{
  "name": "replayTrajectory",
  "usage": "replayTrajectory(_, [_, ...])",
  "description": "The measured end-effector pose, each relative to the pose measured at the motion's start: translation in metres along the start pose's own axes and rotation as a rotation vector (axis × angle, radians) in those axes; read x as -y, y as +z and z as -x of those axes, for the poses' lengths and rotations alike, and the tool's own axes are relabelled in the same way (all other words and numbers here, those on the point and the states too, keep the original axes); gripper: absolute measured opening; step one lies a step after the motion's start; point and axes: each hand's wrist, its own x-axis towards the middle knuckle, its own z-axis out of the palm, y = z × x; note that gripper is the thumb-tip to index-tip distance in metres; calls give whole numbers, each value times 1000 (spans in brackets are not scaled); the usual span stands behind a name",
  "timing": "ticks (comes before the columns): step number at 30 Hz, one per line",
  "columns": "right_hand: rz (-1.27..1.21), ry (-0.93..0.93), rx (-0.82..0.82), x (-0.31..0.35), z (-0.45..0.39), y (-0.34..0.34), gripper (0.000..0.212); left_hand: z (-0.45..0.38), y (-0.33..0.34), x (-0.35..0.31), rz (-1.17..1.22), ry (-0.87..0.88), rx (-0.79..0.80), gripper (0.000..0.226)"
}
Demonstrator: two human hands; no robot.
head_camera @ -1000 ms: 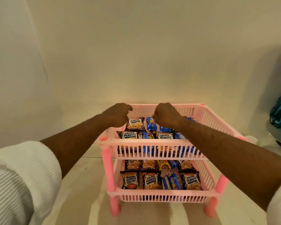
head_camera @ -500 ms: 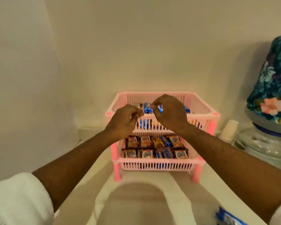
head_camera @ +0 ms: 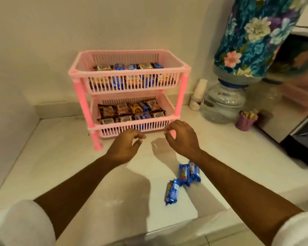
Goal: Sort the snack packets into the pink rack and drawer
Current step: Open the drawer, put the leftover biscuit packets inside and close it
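Note:
A pink two-tier rack (head_camera: 183, 86) stands on the white counter against the wall. Its top basket (head_camera: 128, 71) holds peanut packets and blue biscuit packets. The lower basket (head_camera: 130, 110) holds several more packets in rows. My left hand (head_camera: 126, 146) and my right hand (head_camera: 182, 137) hover empty over the counter just in front of the rack, fingers loosely curled and apart. Three blue biscuit packets lie loose on the counter below my right forearm: two side by side (head_camera: 188, 172) and one nearer me (head_camera: 171, 191).
A water dispenser bottle with a floral cover (head_camera: 256, 36) stands on a clear base (head_camera: 222, 102) to the right of the rack. Stacked paper cups (head_camera: 199, 91) and a purple cup of sticks (head_camera: 244, 119) stand near it. A dark appliance (head_camera: 304, 144) sits at far right.
Both hands have come out of the top basket and down to the counter in front of the rack. The view has pulled back, showing the loose blue packets.

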Motion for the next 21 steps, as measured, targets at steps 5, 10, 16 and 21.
replayTrajectory(5, [61, 145, 110, -43, 84, -8, 13, 33, 58, -14, 96, 18, 104, 20])
replayTrajectory(10, [110, 300, 110, -86, 164, -25, 10, 64, 128, -51, 307, -33, 235, 23])
replayTrajectory(16, [186, 429, 61, -151, 245, -48, 16, 87, 211, -97, 367, -57, 329, 27])
replayTrajectory(21, [112, 602, -43, -199, 296, -68, 19, 91, 269, -121, 221, -142, 438, 46])
